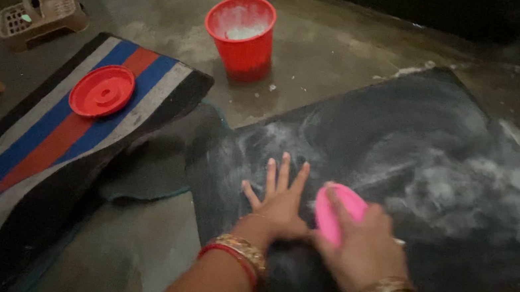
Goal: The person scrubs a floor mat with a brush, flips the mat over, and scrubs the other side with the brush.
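Head view: right hand (360, 246) is gripping a pink brush (336, 215) at lower centre, fingers closed over its top. Left hand (279, 202) is lying flat, fingers spread, pressing the dark soapy mat (419, 154) on the floor. Brush looks light, rigid, probably slippery with suds; best held over its domed back. Red bucket (242, 33) is sitting top centre, red lid (102, 90) left on a striped rug (38, 150).

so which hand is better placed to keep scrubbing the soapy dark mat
Right. The right hand already grips the pink oval scrubbing brush on the lathered dark mat. The left hand lies flat with fingers spread, pinning the mat down.
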